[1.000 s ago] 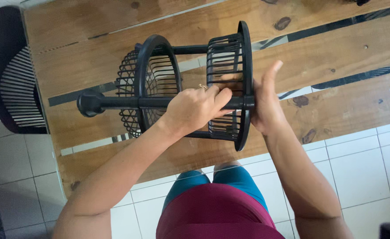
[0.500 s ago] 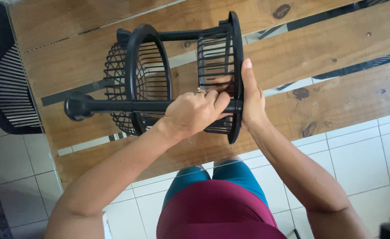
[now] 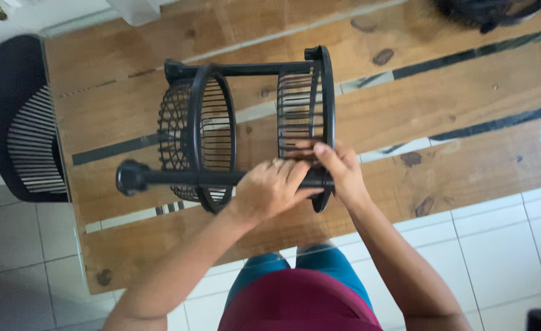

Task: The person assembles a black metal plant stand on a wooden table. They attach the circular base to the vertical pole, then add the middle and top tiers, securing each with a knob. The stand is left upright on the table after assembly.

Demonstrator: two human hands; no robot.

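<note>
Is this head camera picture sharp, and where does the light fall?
Head view: soft overall, the left hand and right hand slightly blurred on the black wire rack; pale glare washes the wooden table at its right edge; the floor tiles look evenly bright.

Open tabletop [image 3: 467, 92] right of the rack [image 3: 246, 129]; free passage there. Blocked left by the chair [image 3: 19, 122] at the table's end. Dark object [image 3: 491, 9] crowding the far right corner. Narrow gaps between basket bars, too tight for fingers.

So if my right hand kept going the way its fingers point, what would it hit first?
The right hand points up-left, already against the black wire basket at the rack's ring; that basket's wires come first, though depth is unclear.
</note>
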